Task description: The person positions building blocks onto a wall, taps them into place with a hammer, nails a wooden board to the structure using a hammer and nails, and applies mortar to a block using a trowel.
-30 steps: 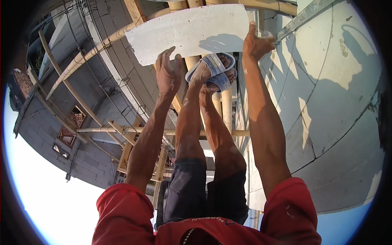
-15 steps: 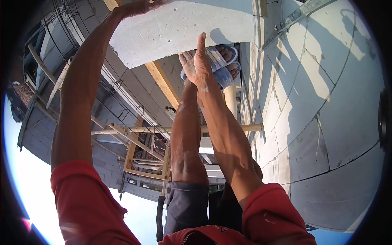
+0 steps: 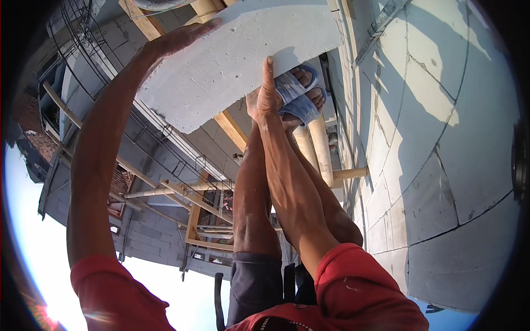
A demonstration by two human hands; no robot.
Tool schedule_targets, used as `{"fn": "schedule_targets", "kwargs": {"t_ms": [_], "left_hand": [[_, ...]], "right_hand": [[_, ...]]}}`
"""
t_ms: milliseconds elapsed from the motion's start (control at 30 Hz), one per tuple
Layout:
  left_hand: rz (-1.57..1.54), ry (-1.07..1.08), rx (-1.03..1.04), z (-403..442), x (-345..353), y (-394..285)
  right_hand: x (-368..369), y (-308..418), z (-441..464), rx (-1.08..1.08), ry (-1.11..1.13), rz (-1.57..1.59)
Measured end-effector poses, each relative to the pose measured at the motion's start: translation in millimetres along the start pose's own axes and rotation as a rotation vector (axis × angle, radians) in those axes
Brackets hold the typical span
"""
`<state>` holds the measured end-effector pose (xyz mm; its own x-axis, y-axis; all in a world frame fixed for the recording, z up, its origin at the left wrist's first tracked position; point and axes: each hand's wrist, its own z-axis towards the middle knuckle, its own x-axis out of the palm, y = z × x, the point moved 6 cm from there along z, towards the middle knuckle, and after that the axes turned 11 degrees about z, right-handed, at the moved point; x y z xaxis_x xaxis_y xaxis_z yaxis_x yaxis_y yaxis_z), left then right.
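Note:
A large pale grey aerated concrete block [image 3: 232, 60] is held between my two hands, tilted, with small pits in its face. My left hand [image 3: 185, 38] lies along its upper left edge, fingers extended against it. From below, my right hand [image 3: 265, 99] supports the lower edge, its thumb up over the face and its other fingers partly hidden. Just behind the block are my feet in blue-and-white sandals [image 3: 301, 107], partly covered by it.
A wall of large pale blocks [image 3: 425, 132] rises close on the right. Bamboo poles [image 3: 320, 143] and a wooden beam [image 3: 232, 129] lie below me. Rebar cages [image 3: 83, 52] stand at the left, above a wooden frame [image 3: 193, 223]. Part of a round container [image 3: 160, 4] shows at the top.
The block has tilted, its left end lower in view, and more of its upper edge shows. Both hands stay on it; my left hand has come further into view.

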<state>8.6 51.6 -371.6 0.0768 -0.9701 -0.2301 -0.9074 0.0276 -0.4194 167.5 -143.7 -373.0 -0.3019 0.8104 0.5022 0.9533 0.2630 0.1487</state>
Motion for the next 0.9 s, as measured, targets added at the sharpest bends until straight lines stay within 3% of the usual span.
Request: {"fn": "schedule_targets", "kwargs": {"t_ms": [67, 133, 200, 267, 333, 367, 533, 600, 733, 800, 900], "left_hand": [[-0.009, 0.082, -0.113, -27.6, -1.2, -29.7], [-0.126, 0.080, -0.102, -37.8, 2.1, -41.9], [-0.278, 0.204, -0.127, -51.7, 4.7, -74.5], [-0.388, 0.166, -0.220, -58.9, 5.4, -88.3], [-0.539, 0.201, -0.227, -71.8, 1.6, -114.2], [-0.587, 0.201, -0.135, -85.7, -6.6, -139.4], [-0.823, 0.380, -0.179, -147.8, -10.5, -200.1], [-0.909, 0.338, -0.280, -179.3, -2.0, -223.1], [-1.092, 0.272, -0.293, -232.3, 25.1, -269.5], [-1.269, 0.219, -0.108, -242.4, 48.8, -284.4], [-1.352, 0.103, -0.100, -287.9, 43.8, -325.9]], "right_hand": [[4.2, 9.9, -13.8, 0.012, -0.069, -0.015], [8.1, 22.0, -25.6, 0.054, -0.150, -0.004], [13.5, 33.8, -33.2, 0.056, -0.112, 0.045], [22.8, 50.7, -45.3, 0.071, -0.045, 0.060], [39.6, 72.6, -62.1, 0.105, 0.017, 0.092], [46.3, 84.7, -71.3, 0.121, 0.020, 0.081], [81.6, 160.9, -124.0, 0.223, 0.102, -0.040], [100.8, 197.5, -162.3, 0.280, 0.075, -0.162], [135.7, 261.0, -230.3, 0.365, 0.036, -0.381], [136.6, 287.0, -250.1, 0.427, -0.007, -0.520], [164.5, 316.0, -284.9, 0.388, 0.024, -0.667]]}}
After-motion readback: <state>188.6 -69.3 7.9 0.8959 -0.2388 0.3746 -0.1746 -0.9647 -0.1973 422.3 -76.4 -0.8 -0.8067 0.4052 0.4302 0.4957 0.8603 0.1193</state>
